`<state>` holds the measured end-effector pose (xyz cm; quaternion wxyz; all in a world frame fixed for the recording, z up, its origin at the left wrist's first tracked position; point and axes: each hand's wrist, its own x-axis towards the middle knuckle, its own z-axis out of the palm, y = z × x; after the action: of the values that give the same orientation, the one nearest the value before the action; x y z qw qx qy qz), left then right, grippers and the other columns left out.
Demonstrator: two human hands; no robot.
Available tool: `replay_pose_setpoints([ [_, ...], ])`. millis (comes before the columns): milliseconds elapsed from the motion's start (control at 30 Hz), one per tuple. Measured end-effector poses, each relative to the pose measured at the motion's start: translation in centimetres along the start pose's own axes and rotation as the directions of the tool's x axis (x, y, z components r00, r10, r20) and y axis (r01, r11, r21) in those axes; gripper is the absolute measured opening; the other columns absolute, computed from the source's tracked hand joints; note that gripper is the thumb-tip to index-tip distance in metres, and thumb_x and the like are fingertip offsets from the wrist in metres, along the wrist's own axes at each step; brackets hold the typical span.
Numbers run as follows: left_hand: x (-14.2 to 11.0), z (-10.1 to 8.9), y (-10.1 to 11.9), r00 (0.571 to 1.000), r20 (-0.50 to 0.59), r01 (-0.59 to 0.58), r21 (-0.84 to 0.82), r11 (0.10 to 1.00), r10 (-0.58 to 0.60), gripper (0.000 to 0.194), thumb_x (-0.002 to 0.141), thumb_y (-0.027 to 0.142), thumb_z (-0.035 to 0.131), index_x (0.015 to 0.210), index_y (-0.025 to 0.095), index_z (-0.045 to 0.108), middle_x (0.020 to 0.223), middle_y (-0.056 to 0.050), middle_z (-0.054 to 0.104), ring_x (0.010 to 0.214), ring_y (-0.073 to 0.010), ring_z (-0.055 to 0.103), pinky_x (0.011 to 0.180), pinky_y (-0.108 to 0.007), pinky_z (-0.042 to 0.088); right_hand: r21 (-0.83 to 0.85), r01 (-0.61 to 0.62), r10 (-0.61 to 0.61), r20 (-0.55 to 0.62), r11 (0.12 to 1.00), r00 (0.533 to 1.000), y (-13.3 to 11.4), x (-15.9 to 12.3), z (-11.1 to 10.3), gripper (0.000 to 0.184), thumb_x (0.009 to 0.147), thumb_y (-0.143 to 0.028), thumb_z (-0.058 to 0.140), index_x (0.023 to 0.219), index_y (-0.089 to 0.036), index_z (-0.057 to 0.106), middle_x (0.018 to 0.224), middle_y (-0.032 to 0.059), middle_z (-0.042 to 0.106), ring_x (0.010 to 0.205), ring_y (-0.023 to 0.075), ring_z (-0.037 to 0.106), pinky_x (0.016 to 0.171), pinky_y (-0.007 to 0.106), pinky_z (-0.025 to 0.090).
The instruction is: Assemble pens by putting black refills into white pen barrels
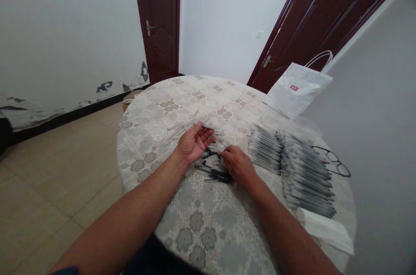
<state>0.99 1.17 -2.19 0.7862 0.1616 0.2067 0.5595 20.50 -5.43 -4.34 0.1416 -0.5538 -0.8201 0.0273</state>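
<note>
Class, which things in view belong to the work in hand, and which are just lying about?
In use, it seems:
pale sticks, by the left hand
dark pieces, at the right hand
rows of pen-like items

Apparently just lying about:
glasses
white carrier bag
white folded packet

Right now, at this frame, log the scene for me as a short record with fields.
Surface: round table with a patterned cloth
Left hand: palm up, at the pale slim sticks; grip unclear
Right hand: fingertips at the small dark pieces; grip unclear
Right side: two side-by-side groups of pen-like sticks, eyeglasses beside them
Near right: flat white item
Far right: white bag with handles
Background: two dark red doors
</note>
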Motion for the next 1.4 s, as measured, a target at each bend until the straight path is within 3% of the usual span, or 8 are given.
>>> replay_pose_setpoints([
  [333, -0.1, -0.1, 0.0, 0.998, 0.065, -0.011, 0.004, 1.000, 0.011, 0.014, 0.091, 0.027, 0.067, 0.085, 0.015, 0.062, 0.077, -0.005, 0.073, 0.072, -0.0179, 0.074, 0.073, -0.035, 0.062, -0.248, 0.102, -0.028, 0.288, 0.963, 0.957, -1.3, 2.2, -2.5, 0.022, 0.099, -0.028, 0.050, 0.104, -0.025, 0.071, 0.103, 0.0077, 0.066, 0.095, 0.0206, 0.062, 0.072, 0.027, 0.043],
  [667, 0.1, -0.4, -0.1, 0.991, 0.132, -0.015, -0.033, 0.999, 0.019, 0.012, 0.091, 0.024, 0.066, 0.088, 0.013, 0.061, 0.078, -0.007, 0.073, 0.070, -0.0186, 0.074, 0.068, -0.035, 0.063, -0.358, 0.047, 0.084, 0.341, 0.933, 0.936, -2.5, 2.3, -3.1, 0.019, 0.095, -0.026, 0.052, 0.102, -0.021, 0.068, 0.102, 0.0091, 0.066, 0.094, 0.0236, 0.066, 0.072, 0.029, 0.044],
  [833, 0.0, -0.4, -0.2, 0.991, 0.130, -0.023, -0.006, 1.000, 0.024, 0.014, 0.090, 0.025, 0.068, 0.089, 0.014, 0.060, 0.079, -0.007, 0.074, 0.073, -0.0197, 0.075, 0.069, -0.035, 0.063, -0.230, -0.006, 0.075, 0.291, 0.973, 0.954, -2.0, 1.6, -2.6, 0.015, 0.093, -0.029, 0.056, 0.100, -0.022, 0.067, 0.104, 0.0074, 0.065, 0.090, 0.0206, 0.065, 0.073, 0.028, 0.043],
  [967, -0.1, -0.2, -0.4, 0.992, 0.119, -0.041, 0.037, 0.998, 0.036, 0.016, 0.089, 0.025, 0.069, 0.091, 0.015, 0.057, 0.082, -0.008, 0.074, 0.079, -0.0223, 0.076, 0.072, -0.036, 0.063, 0.124, -0.098, 0.095, 0.032, 0.987, 0.995, -1.1, 0.9, -1.8, 0.012, 0.092, -0.030, 0.058, 0.095, -0.020, 0.063, 0.090, 0.0052, 0.067, 0.081, 0.0189, 0.063, 0.075, 0.029, 0.045],
  [1033, -0.2, -0.2, -0.6, 0.990, 0.138, -0.040, 0.064, 0.997, 0.031, 0.017, 0.089, 0.024, 0.069, 0.093, 0.015, 0.056, 0.086, -0.009, 0.074, 0.083, -0.0237, 0.076, 0.074, -0.038, 0.063, 0.427, -0.160, 0.218, -0.090, 0.890, 0.972, -0.5, 0.5, -1.4, 0.014, 0.090, -0.035, 0.062, 0.092, -0.021, 0.062, 0.080, 0.0021, 0.066, 0.072, 0.0177, 0.061, 0.070, 0.029, 0.046],
  [1100, -0.3, -0.1, -0.8, 0.987, 0.161, -0.031, 0.103, 0.994, 0.014, 0.018, 0.089, 0.024, 0.070, 0.096, 0.015, 0.056, 0.089, -0.009, 0.074, 0.086, -0.0252, 0.076, 0.075, -0.040, 0.063, 0.704, -0.179, 0.363, -0.119, 0.688, 0.924, -0.1, 0.3, -1.0, 0.021, 0.086, -0.041, 0.068, 0.090, -0.022, 0.059, 0.074, -0.0008, 0.064, 0.063, 0.0160, 0.058, 0.059, 0.027, 0.046],
  [1200, -0.6, 0.1, -1.2, 0.981, 0.191, -0.015, 0.174, 0.985, -0.019, 0.021, 0.088, 0.025, 0.070, 0.099, 0.016, 0.055, 0.096, -0.010, 0.075, 0.089, -0.0270, 0.076, 0.077, -0.041, 0.062, 0.907, -0.109, 0.463, -0.102, 0.408, 0.880, 0.2, 0.2, -0.3, 0.027, 0.081, -0.041, 0.074, 0.090, -0.022, 0.057, 0.067, -0.0042, 0.061, 0.056, 0.0135, 0.055, 0.050, 0.024, 0.042],
  [1400, -1.1, 0.3, -1.9, 0.974, 0.215, 0.013, 0.286, 0.958, -0.077, 0.023, 0.089, 0.027, 0.070, 0.101, 0.017, 0.054, 0.103, -0.010, 0.074, 0.091, -0.0273, 0.076, 0.079, -0.042, 0.062, 0.960, 0.012, 0.464, -0.147, 0.280, 0.874, -0.4, 0.3, 0.1, 0.024, 0.081, -0.035, 0.076, 0.092, -0.022, 0.058, 0.070, -0.0041, 0.065, 0.056, 0.0121, 0.057, 0.052, 0.023, 0.047],
])
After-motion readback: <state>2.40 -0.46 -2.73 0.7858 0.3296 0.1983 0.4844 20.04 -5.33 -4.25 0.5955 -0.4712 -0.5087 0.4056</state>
